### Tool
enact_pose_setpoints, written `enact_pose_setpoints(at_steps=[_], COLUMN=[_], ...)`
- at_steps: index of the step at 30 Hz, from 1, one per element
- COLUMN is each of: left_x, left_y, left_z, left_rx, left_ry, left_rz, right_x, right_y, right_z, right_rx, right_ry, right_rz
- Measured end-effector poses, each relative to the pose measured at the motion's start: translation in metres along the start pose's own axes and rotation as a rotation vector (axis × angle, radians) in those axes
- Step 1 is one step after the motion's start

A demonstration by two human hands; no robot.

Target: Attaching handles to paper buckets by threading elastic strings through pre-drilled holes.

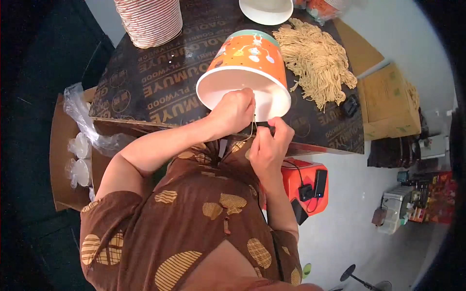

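Observation:
A large orange paper bucket (277,72) with printed pictures, a green base band and a white inside lies on its side, its mouth turned towards me. My left hand (234,110) reaches into that mouth with fingers pinched at the lower rim, where a thin pale string (253,127) hangs down. Just right of it and a little nearer to me, my right hand (272,146) is closed beside the rim, fingers pinched on the string. The fingertips partly hide where the string meets the bucket.
A pile of beige strings (318,60) lies right of the bucket. A stack of paper buckets (149,22) and a white bowl-shaped container (266,10) stand farther back. Cartons (391,99) flank the dark plywood table (167,72); an orange stool (296,180) bears electronics.

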State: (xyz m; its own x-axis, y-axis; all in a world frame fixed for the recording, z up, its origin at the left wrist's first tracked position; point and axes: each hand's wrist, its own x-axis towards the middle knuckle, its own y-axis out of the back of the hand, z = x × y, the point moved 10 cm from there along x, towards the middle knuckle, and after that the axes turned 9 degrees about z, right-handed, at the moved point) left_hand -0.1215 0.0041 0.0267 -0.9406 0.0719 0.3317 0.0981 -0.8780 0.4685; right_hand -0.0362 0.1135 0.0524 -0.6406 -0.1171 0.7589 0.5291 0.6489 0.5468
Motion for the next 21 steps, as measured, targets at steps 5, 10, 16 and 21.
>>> enact_pose_setpoints(at_steps=[5,10,16,21], left_x=[0.004,0.005,-0.005,0.004], left_y=[0.008,-0.005,-0.020,-0.016], left_z=[0.009,0.002,-0.014,-0.007], left_rx=[0.135,0.056,-0.290,-0.158], left_ry=[0.030,0.095,0.426,0.200], left_rz=[-0.083,-0.278,-0.393,-0.270], right_x=[0.002,0.004,0.007,0.009], right_y=[-0.005,-0.005,-0.006,-0.007], right_z=[-0.001,0.008,0.009,0.008], right_rx=[0.025,0.081,0.110,0.131], right_ry=[0.050,0.004,-0.002,0.001], right_rz=[-0.067,-0.057,-0.072,-0.076])
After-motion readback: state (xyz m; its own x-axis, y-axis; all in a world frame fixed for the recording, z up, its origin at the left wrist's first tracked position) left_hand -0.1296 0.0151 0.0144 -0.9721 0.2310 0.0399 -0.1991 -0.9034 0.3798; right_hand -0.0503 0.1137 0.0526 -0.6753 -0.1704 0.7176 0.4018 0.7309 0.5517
